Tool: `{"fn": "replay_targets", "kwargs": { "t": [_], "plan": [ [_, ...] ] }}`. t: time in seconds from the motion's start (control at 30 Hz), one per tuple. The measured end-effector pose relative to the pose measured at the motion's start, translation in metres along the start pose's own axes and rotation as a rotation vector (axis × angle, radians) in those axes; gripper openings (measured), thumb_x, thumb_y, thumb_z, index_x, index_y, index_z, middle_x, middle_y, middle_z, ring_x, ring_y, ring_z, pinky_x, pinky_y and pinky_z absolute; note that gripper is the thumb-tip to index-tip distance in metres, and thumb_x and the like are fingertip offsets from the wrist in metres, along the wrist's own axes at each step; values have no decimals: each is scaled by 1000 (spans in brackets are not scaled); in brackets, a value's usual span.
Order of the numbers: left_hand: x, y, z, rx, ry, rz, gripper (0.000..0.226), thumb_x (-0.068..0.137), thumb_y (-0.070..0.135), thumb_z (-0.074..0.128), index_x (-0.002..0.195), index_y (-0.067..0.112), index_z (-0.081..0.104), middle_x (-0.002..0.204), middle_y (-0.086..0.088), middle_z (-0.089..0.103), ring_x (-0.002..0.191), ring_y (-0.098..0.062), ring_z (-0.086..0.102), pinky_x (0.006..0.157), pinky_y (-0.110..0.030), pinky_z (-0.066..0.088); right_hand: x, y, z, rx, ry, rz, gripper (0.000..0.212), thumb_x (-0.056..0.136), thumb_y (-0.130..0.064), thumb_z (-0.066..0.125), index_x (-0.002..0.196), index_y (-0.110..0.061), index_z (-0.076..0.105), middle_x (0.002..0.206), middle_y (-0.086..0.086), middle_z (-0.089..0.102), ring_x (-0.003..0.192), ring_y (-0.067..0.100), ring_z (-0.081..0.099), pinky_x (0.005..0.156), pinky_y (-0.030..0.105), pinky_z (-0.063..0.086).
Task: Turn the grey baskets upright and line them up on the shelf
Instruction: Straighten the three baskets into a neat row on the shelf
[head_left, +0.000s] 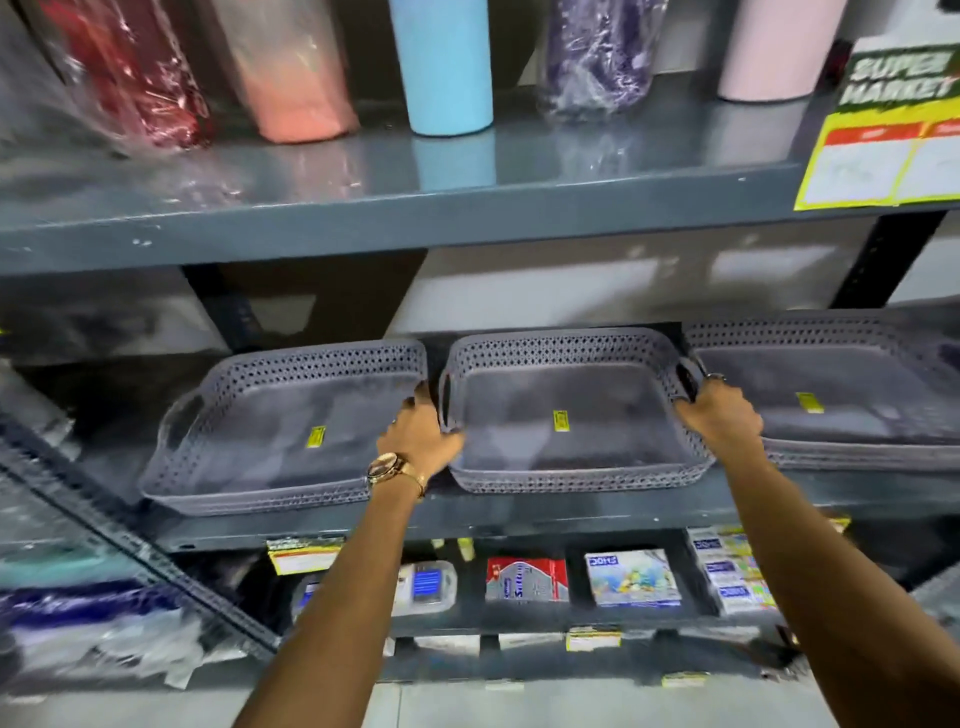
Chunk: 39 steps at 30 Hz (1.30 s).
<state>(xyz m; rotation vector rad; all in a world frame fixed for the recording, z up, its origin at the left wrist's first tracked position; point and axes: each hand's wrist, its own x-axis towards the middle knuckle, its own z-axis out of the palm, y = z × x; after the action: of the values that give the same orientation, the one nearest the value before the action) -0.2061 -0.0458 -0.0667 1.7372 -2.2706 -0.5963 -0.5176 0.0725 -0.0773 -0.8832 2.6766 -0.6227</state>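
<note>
Three grey baskets sit upright in a row on the middle shelf (519, 512), open side up. The middle basket (571, 415) is held at both ends: the left hand (421, 434) closes on its left rim by the handle slot, fingers curled over the edge, and the right hand (719, 415) closes around its right handle, fingers wrapped. A gold watch (387, 467) is on the left wrist. The left basket (280, 431) sits just beside it, rims nearly touching, slightly angled; the right basket (831, 389) is just beside on the other side and runs off the frame edge. Each looks like a small nested stack, with several rims showing at the front. All three are empty inside apart from a yellow sticker (561, 421) on the floor of each; walls are perforated weave pattern. The upper shelf (363, 208) carries standing tumblers: a light blue tumbler (441, 62), a pink tumbler (774, 47), and wrapped ones in red (119, 67), salmon (291, 67) and purple (597, 52) film. A yellow and green supermarket sign (893, 130) hangs at the right end of that shelf. The lower shelf (519, 618) holds small packaged goods (631, 577) with price tags (304, 553) on the edges; labels too blurred to read. Plastic-wrapped items (78, 623) lie at lower left.
</note>
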Motion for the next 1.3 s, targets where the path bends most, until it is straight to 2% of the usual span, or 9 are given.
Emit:
{"fn": "replay_targets", "kwargs": {
  "t": [0.1, 0.27, 0.47, 0.77, 1.1, 1.3],
  "plan": [
    [8, -6, 4, 35, 43, -13, 55, 81, 42, 57, 124, 10, 46, 118, -18, 59, 101, -44, 61, 83, -47, 53, 2, 7, -2, -53, -1, 16, 44, 89, -25, 57, 122, 3, 55, 119, 29, 61, 109, 48, 58, 92, 51, 50],
    [9, -12, 15, 42, 89, 73, 41, 90, 35, 50, 123, 11, 47, 120, -17, 56, 102, -44, 61, 81, -47, 51, 3, 14, 4, -179, 54, -36, 41, 94, -28, 53, 120, 3, 55, 118, 31, 62, 110, 48, 58, 88, 48, 48],
    [32, -4, 16, 77, 108, 66, 41, 87, 35, 49, 124, 17, 45, 111, -14, 63, 95, -41, 64, 79, -45, 53, 23, 12, 5, -164, 37, -21, 42, 97, -35, 45, 124, -4, 52, 122, 29, 60, 112, 49, 57, 91, 49, 47],
    [63, 11, 13, 142, 53, -36, 49, 92, 40, 44, 137, 21, 38, 123, -19, 61, 109, -39, 59, 90, -46, 47, 50, -13, 2, -159, 21, 18, 44, 99, -39, 44, 129, -7, 50, 128, 23, 57, 119, 43, 55, 95, 48, 45],
    [18, 14, 16, 110, 100, -77, 36, 91, 37, 46, 121, 17, 49, 110, -23, 65, 100, -44, 62, 81, -45, 49, 16, 11, 5, -126, 118, 13, 44, 97, -38, 49, 118, 0, 59, 115, 26, 64, 109, 44, 61, 91, 47, 49],
    [-15, 5, 19, 142, 104, -91, 41, 94, 39, 44, 130, 20, 46, 118, -21, 63, 106, -44, 60, 83, -46, 48, -6, 25, 1, -116, 139, 12, 42, 95, -41, 52, 115, -6, 63, 113, 23, 67, 107, 45, 62, 88, 47, 50]
  ]
}}
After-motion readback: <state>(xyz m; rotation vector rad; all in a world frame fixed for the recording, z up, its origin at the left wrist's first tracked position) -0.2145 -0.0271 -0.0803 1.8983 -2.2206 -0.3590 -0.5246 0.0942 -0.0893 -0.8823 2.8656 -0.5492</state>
